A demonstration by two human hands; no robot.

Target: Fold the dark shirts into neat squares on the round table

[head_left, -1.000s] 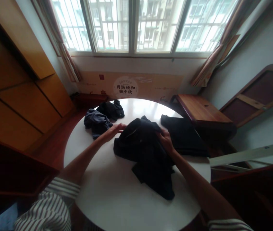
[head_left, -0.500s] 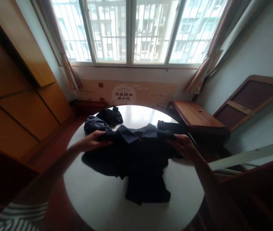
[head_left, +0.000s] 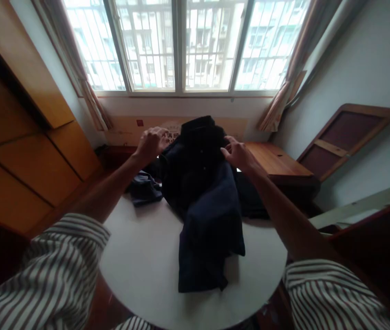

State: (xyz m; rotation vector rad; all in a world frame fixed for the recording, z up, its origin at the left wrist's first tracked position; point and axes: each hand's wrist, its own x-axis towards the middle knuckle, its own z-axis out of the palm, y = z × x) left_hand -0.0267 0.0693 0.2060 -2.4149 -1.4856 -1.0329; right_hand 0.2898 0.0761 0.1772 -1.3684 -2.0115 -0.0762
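Note:
A dark navy collared shirt [head_left: 212,197] is lifted by its top, the collar end raised and the lower part draping onto the white round table [head_left: 140,243]. Small buttons show down its front. My left hand [head_left: 152,143] is closed at the shirt's left shoulder edge, its fingertips partly hidden. On the opposite shoulder, my right hand [head_left: 238,153] pinches the cloth between thumb and fingers. Beneath my left forearm lies a crumpled blue-grey garment [head_left: 145,188]. Another dark garment [head_left: 252,197] rests on the table under my right forearm.
A wooden desk [head_left: 274,158] stands behind the table on the right, near a wooden frame leaning on the wall [head_left: 346,137]. Wooden cabinets [head_left: 19,169] line the left side. A barred window [head_left: 181,46] with curtains is ahead.
Both hands have risen and moved farther away, lifting the shirt's collar end. The shirt has turned over from lying spread out to hanging with its buttoned front showing. The view has tilted slightly.

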